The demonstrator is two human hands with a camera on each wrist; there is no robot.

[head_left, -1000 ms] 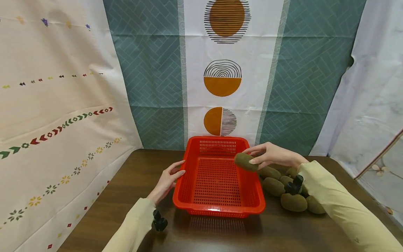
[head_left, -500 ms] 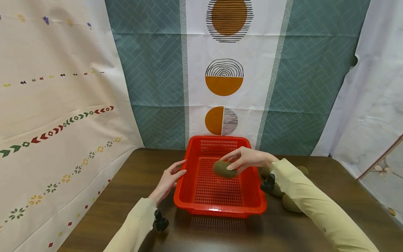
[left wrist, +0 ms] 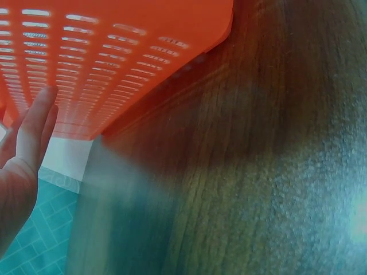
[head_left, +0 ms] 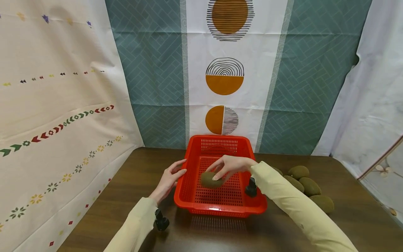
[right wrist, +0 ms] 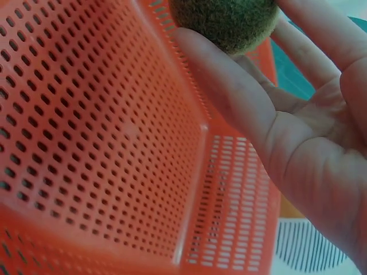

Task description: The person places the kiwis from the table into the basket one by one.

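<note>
Within the last second our right hand [head_left: 231,164] swung in from the right rim of a rectangular, perforated red plastic basket [head_left: 220,209] to near its middle, thumb and fingers pinching a fuzzy, brown-green oval kiwifruit [head_left: 211,181]. Left of that grip our left hand [head_left: 166,181] rested straight fingers against the basket's outer wall, while right of it more brown oval kiwifruit [head_left: 310,186] lay on the dark brown wood-grain table [head_left: 135,175]. We judged the fruit carried inside but unreleased; whether it touched the basket's floor we could not tell.
</note>
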